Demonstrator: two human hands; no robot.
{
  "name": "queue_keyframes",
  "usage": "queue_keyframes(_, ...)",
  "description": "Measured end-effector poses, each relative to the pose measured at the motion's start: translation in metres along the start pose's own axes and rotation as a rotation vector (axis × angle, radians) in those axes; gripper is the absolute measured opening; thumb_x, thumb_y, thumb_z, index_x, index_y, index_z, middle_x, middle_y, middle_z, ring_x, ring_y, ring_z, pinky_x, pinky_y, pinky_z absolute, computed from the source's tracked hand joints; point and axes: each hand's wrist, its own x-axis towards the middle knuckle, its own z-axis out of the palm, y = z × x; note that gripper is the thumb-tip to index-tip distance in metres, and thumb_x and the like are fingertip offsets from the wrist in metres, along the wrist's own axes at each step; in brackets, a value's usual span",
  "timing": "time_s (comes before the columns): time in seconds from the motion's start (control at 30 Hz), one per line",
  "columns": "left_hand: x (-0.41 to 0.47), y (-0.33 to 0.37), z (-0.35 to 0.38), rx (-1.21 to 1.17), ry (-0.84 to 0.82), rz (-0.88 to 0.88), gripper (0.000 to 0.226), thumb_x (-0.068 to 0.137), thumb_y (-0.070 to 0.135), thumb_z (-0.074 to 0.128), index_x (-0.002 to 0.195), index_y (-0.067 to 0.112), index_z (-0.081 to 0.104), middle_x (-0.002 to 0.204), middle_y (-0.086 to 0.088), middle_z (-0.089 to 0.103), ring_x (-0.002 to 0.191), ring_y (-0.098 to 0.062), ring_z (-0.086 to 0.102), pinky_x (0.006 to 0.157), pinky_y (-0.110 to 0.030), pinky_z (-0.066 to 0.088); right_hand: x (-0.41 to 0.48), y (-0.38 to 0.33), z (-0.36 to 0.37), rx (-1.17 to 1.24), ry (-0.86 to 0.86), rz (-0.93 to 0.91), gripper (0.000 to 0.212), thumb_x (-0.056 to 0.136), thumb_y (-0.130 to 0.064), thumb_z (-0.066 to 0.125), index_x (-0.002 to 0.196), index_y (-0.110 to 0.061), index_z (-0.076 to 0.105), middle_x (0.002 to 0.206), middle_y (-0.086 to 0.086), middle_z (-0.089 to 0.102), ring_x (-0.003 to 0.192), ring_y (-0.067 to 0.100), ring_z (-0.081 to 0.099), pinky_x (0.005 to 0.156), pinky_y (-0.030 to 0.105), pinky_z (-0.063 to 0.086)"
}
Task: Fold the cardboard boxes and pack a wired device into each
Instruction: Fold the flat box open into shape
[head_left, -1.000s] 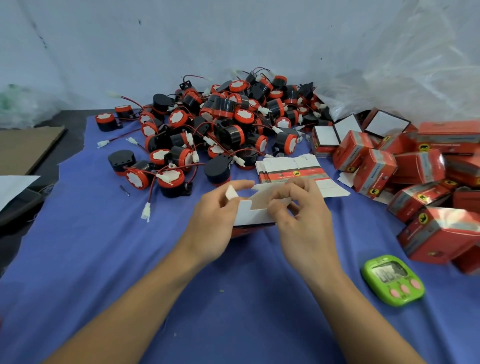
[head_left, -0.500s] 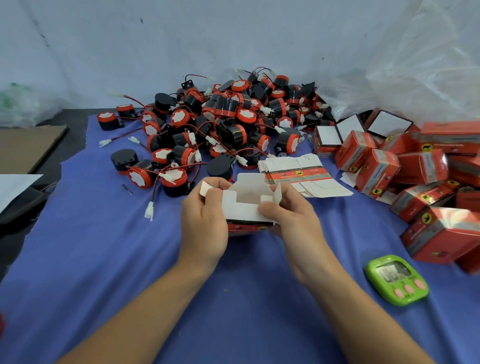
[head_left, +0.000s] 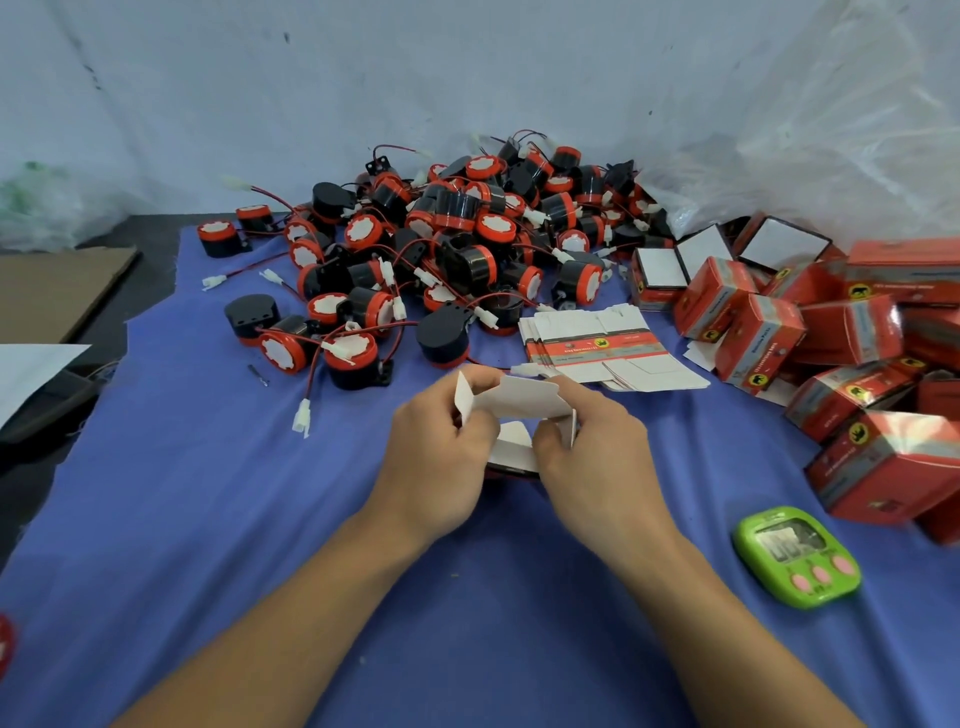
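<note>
Both hands hold one small cardboard box (head_left: 519, 402) above the blue cloth, its white inner flaps facing up and its red outside mostly hidden below. My left hand (head_left: 439, 452) pinches the left flap and side. My right hand (head_left: 592, 452) grips the right side, thumb inside the opening. A stack of flat unfolded boxes (head_left: 602, 348) lies just beyond the hands. A large pile of black-and-red wired devices (head_left: 441, 249) with white connectors fills the back of the cloth.
Several folded red boxes (head_left: 852, 364) are heaped at the right. A green timer (head_left: 797, 556) lies at the near right. The blue cloth (head_left: 208, 519) covers the table; brown cardboard (head_left: 52, 291) and a white sheet lie off its left edge. Plastic sheeting hangs behind.
The box has been turned in both hands and its flaps bent over; the top flap now lies folded across the opening. The hands stay at the same spot.
</note>
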Motion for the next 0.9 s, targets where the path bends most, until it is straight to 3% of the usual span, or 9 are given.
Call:
queue_keyframes(0.17, 0.003, -0.003, 0.001, -0.026, -0.03, -0.076, 0.04, 0.086, 0.023, 0.046, 0.109, 0.049, 0.067, 0.097, 0.027, 0.071, 0.091, 0.0, 0.064, 0.068, -0.014, 0.047, 0.007, 0.005, -0.018, 0.455, -0.315, 0.004, 0.048, 0.078, -0.018, 0.066, 0.123, -0.033, 0.07, 0.104, -0.013, 0.07, 0.103, 0.012, 0.063, 0.094, 0.044, 0.056)
queue_keyframes(0.3, 0.011, -0.007, -0.008, -0.211, 0.037, -0.165, 0.042, 0.083, 0.019, 0.051, 0.116, 0.033, 0.073, 0.1, 0.01, 0.076, 0.091, -0.015, 0.069, 0.073, -0.038, 0.055, 0.016, 0.016, -0.04, 0.91, -0.589, 0.063, 0.051, 0.091, -0.014, 0.061, 0.141, -0.017, 0.062, 0.143, 0.007, 0.063, 0.131, 0.03, 0.057, 0.103, 0.048, 0.049)
queue_keyframes(0.4, 0.009, -0.009, -0.007, -0.208, 0.024, -0.16, 0.039, 0.086, 0.018, 0.052, 0.114, 0.033, 0.074, 0.101, 0.004, 0.077, 0.094, -0.024, 0.07, 0.079, -0.055, 0.058, 0.016, 0.015, -0.032, 0.827, -0.443, 0.155, 0.034, 0.101, -0.012, 0.059, 0.133, -0.015, 0.069, 0.135, 0.004, 0.069, 0.113, 0.024, 0.066, 0.082, 0.033, 0.056)
queue_keyframes(0.47, 0.006, -0.009, -0.006, -0.14, 0.011, -0.132, 0.037, 0.091, 0.022, 0.049, 0.114, 0.038, 0.073, 0.1, 0.007, 0.076, 0.094, -0.022, 0.069, 0.079, -0.049, 0.058, 0.015, 0.015, -0.025, 0.742, -0.371, 0.166, 0.028, 0.101, -0.012, 0.059, 0.123, -0.019, 0.076, 0.126, 0.0, 0.074, 0.106, 0.023, 0.068, 0.081, 0.037, 0.055)
queue_keyframes(0.57, 0.002, -0.01, -0.007, -0.055, -0.027, -0.062, 0.035, 0.095, 0.038, 0.047, 0.122, 0.043, 0.068, 0.105, 0.018, 0.075, 0.097, -0.008, 0.068, 0.075, -0.024, 0.055, 0.014, 0.012, -0.025, 0.682, -0.33, 0.136, 0.029, 0.1, -0.009, 0.056, 0.115, -0.019, 0.079, 0.117, 0.003, 0.077, 0.106, 0.031, 0.069, 0.083, 0.047, 0.055)
queue_keyframes(0.63, 0.002, -0.011, -0.008, -0.095, -0.093, -0.047, 0.045, 0.094, 0.052, 0.047, 0.133, 0.039, 0.063, 0.118, 0.015, 0.074, 0.108, -0.01, 0.068, 0.089, -0.034, 0.057, 0.013, 0.008, -0.026, 0.644, -0.322, 0.12, 0.034, 0.097, -0.004, 0.053, 0.112, -0.018, 0.08, 0.112, 0.005, 0.078, 0.1, 0.028, 0.071, 0.075, 0.042, 0.057)
queue_keyframes(0.7, -0.001, -0.007, -0.005, -0.265, -0.238, -0.037, 0.054, 0.095, 0.059, 0.05, 0.142, 0.034, 0.056, 0.133, 0.004, 0.07, 0.121, -0.02, 0.066, 0.1, -0.044, 0.055, 0.012, 0.005, -0.026, 0.641, -0.301, 0.129, 0.036, 0.095, 0.001, 0.05, 0.106, -0.014, 0.081, 0.106, 0.008, 0.079, 0.091, 0.025, 0.07, 0.065, 0.038, 0.057)
queue_keyframes(0.8, -0.004, 0.001, -0.001, -0.69, -0.333, -0.11, 0.056, 0.094, 0.067, 0.055, 0.141, 0.037, 0.06, 0.142, -0.004, 0.065, 0.13, -0.024, 0.063, 0.099, -0.033, 0.055, 0.012, 0.005, -0.026, 0.708, -0.252, 0.177, 0.035, 0.095, 0.004, 0.051, 0.096, -0.011, 0.082, 0.101, 0.009, 0.08, 0.083, 0.021, 0.072, 0.06, 0.039, 0.059)
queue_keyframes(0.9, 0.0, 0.009, -0.003, -0.87, -0.291, -0.288, 0.06, 0.095, 0.067, 0.036, 0.126, 0.033, 0.075, 0.133, -0.004, 0.071, 0.123, -0.022, 0.068, 0.09, -0.028, 0.058, 0.011, 0.006, -0.026, 0.749, -0.226, 0.196, 0.031, 0.097, 0.004, 0.053, 0.097, -0.009, 0.082, 0.104, 0.006, 0.08, 0.087, 0.018, 0.075, 0.06, 0.031, 0.06)
